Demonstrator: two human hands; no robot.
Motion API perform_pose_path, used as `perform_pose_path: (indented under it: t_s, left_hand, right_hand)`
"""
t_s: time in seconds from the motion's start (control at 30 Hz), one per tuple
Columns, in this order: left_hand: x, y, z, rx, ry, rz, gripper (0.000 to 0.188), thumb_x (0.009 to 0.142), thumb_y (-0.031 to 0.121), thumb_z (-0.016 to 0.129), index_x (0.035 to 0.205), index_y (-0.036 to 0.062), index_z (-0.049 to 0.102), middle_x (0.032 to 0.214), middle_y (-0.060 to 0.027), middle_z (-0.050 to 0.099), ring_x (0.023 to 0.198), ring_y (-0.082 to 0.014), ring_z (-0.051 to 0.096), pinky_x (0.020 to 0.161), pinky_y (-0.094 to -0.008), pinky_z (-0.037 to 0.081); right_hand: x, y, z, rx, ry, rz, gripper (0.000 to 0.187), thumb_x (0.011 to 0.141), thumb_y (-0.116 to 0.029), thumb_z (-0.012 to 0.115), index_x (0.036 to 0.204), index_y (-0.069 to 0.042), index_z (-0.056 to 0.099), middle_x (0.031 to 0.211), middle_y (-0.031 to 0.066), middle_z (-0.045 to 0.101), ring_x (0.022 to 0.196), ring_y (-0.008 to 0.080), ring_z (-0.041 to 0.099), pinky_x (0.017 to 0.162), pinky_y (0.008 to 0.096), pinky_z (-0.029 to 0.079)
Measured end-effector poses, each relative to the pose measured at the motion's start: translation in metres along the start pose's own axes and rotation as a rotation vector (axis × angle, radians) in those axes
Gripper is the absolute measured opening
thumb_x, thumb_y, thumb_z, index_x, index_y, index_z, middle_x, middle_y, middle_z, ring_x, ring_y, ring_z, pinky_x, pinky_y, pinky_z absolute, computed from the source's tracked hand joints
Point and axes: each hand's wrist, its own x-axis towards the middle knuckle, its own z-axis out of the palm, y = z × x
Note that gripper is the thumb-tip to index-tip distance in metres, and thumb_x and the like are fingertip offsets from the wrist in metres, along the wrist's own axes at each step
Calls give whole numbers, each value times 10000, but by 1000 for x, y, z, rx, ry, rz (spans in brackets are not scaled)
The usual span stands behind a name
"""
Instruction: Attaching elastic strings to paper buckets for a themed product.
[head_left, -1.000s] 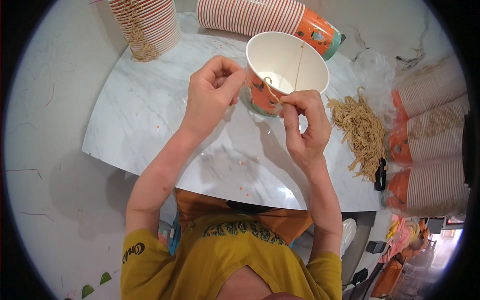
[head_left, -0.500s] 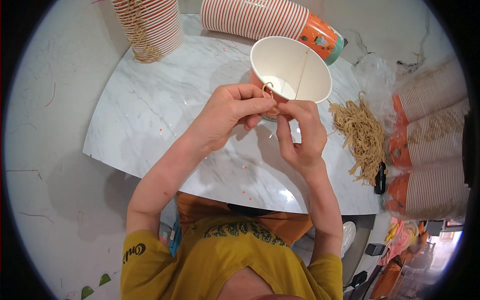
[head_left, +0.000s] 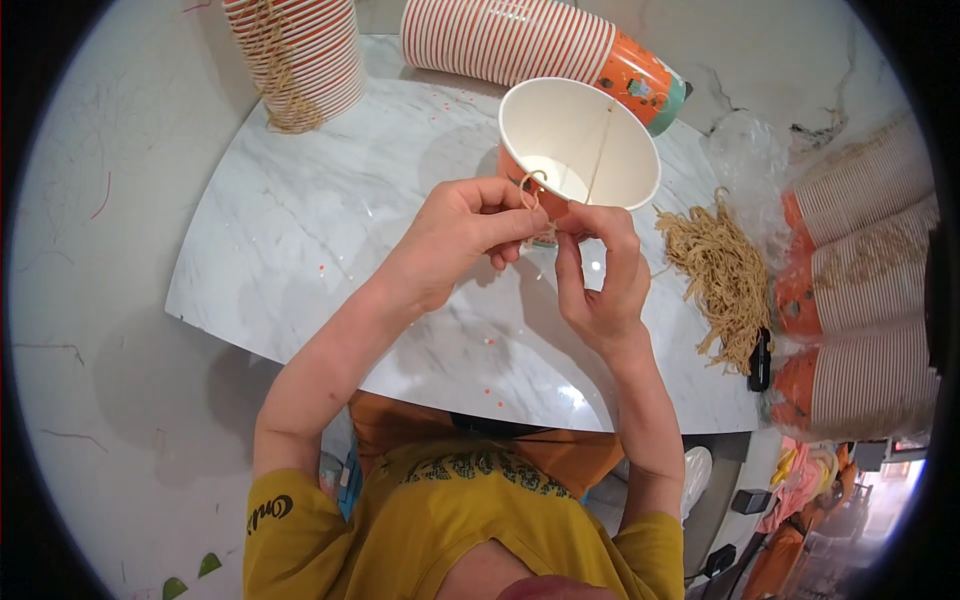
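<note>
A white-lined orange paper bucket (head_left: pixel 570 125) stands in front of my hands, its mouth tilted toward me. One strand of tan cord runs across its inside from the far rim. At the near side, a small loop of tan cord (head_left: pixel 533 180) rises beside the rim. My left hand (head_left: pixel 475 225) pinches this cord between thumb and fingers, close to the bucket wall. Just to the right, my right hand (head_left: pixel 608 265) has thumb and forefinger pinched on the cord's short end. The fingertips nearly meet, and the knot area between them is partly hidden.
A pile of tan cords (head_left: pixel 718 275) lies on the marbled table (head_left: pixel 300 230) at right, beside a small black object (head_left: pixel 760 360). Nested buckets lie in a long stack (head_left: pixel 510 40) behind; another stack (head_left: pixel 310 65) stands back left. Plastic-wrapped stacks (head_left: pixel 865 280) line the right side.
My fingertips have drawn slightly apart, with my left hand shifting a little left. The cord loop shows somewhat more openly beside the rim. The bucket stays in nearly the same place.
</note>
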Motion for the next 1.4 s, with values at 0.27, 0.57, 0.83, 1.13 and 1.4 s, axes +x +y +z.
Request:
perform_pose_path:
  t_s: [0.27, 0.57, 0.83, 1.13, 1.4]
  left_hand:
    - [4, -5, -4, -59, -18, 11, 111, 910, 131, 724, 883, 26, 701, 804, -12, 664, 687, -78, 565, 618, -233, 445]
    - [5, -1, -11, -19, 14, 19, 124, 918, 142, 723, 865, 34, 695, 790, 2, 664, 654, -54, 538, 594, -216, 411]
    - [9, 5, -21, -35, 71, 31, 138, 927, 176, 721, 881, 47, 706, 778, -1, 664, 651, -60, 547, 595, -226, 427]
    - [8, 5, -19, -29, -27, -32, 162, 941, 198, 698, 882, 48, 701, 794, -7, 665, 642, -61, 558, 580, -231, 436]
    - [7, -2, -7, 93, 58, 71, 117, 909, 160, 718, 888, 51, 683, 786, 27, 623, 673, -54, 512, 617, -224, 399]
  right_hand:
    - [3, -3, -2, 14, -50, -69, 512, 674, 202, 642, 1117, -47, 581, 922, 109, 658, 717, 288, 608, 593, 363, 492]
    - [5, -6, -11, 160, -177, -47, 436, 677, 222, 561, 1030, -30, 519, 886, 130, 640, 740, 245, 595, 641, 319, 486]
    - [9, -10, -20, 318, -230, 53, 357, 705, 193, 546, 1003, -4, 549, 868, 132, 624, 749, 225, 592, 640, 292, 482]
    - [7, -21, -10, -136, -231, 57, 371, 744, 55, 700, 1093, 1, 584, 887, 140, 578, 767, 324, 600, 653, 423, 490]
    - [5, -19, -4, -289, -170, 33, 404, 779, 81, 738, 1143, -1, 583, 872, 104, 596, 730, 257, 609, 600, 367, 491]
